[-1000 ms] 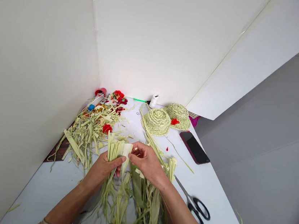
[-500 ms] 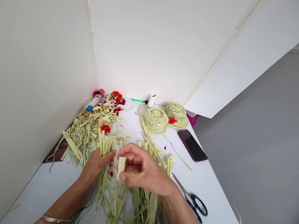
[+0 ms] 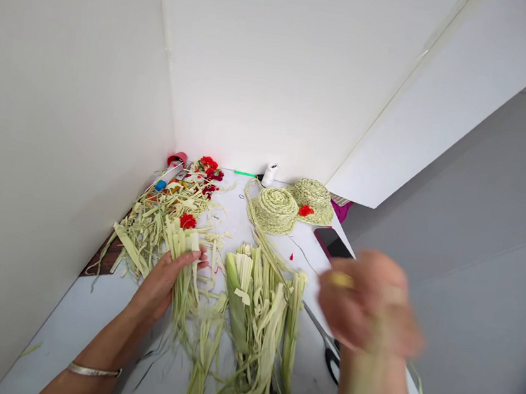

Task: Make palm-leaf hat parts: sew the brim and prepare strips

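My left hand (image 3: 169, 275) is wrapped round a bundle of pale green corn husk strips (image 3: 185, 238), cut ends up and loose ends hanging below. A silvery bangle circles that wrist. My right hand (image 3: 369, 303), smeared by motion, is raised in a fist at the right above the scissors and phone. From it a blurred husk strip (image 3: 364, 388) trails down over the forearm. Between the hands lie more corn husk strips (image 3: 263, 312) in bunches on the white table (image 3: 103, 324). The scissors (image 3: 325, 339) are partly hidden by my right hand.
Two coiled husk hats, a near one (image 3: 273, 211) and one behind (image 3: 313, 197), stand at the back, with a red flower (image 3: 306, 210). Beside them are a white thread spool (image 3: 269, 174) and a phone (image 3: 331, 242). Husk scraps (image 3: 148, 228) pile up at left. Walls enclose the back and left.
My right hand has swung from beside the left hand out to the right, drawing a husk strip with it. The husk bunches in the middle are now uncovered. My left hand keeps its bundle.
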`<state>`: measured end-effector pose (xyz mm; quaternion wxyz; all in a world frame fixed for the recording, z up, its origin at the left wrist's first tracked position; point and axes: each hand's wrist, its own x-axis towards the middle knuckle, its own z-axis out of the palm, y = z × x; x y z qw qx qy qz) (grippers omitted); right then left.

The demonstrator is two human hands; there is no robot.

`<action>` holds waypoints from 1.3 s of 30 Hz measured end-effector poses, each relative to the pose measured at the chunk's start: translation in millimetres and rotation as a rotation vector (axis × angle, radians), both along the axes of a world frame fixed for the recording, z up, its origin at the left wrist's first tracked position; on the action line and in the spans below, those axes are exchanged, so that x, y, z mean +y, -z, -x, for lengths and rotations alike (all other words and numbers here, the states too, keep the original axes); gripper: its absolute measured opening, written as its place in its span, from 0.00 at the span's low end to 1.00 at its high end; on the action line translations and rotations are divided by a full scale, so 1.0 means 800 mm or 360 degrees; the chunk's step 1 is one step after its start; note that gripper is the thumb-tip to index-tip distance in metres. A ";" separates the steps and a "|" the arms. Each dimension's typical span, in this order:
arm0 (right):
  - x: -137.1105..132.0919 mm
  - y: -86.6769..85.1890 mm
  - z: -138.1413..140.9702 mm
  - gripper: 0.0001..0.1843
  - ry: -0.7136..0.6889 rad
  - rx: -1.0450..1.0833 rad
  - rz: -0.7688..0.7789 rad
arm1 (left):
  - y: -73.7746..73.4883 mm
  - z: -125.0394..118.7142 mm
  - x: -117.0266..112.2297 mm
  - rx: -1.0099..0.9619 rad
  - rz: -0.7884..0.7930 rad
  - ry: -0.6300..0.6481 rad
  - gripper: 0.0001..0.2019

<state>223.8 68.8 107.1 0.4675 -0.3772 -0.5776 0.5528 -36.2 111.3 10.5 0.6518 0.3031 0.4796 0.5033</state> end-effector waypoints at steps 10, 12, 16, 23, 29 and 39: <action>0.030 0.050 0.102 0.03 0.0135 -0.0854 -0.0362 | -0.013 0.015 -0.005 -0.0352 -0.0104 0.0676 0.06; 0.025 0.041 0.092 0.04 -0.0232 -0.1062 -0.0448 | -0.019 0.024 0.001 -0.0536 -0.0122 0.0505 0.06; 0.005 0.042 0.099 0.16 -0.1138 -0.1457 -0.0749 | -0.031 0.039 0.008 -0.0857 -0.0184 0.0259 0.07; -0.006 0.088 0.130 0.04 -0.0963 -0.2064 -0.0917 | -0.055 0.073 -0.002 -0.1646 -0.0281 0.0009 0.08; 0.007 0.055 0.104 0.17 -0.0434 -0.1782 -0.0993 | -0.052 0.070 -0.001 -0.1396 -0.0271 0.0146 0.14; 0.024 0.069 0.118 0.10 -0.0042 -0.1959 -0.0638 | -0.038 0.052 0.005 -0.1118 -0.0115 0.0403 0.20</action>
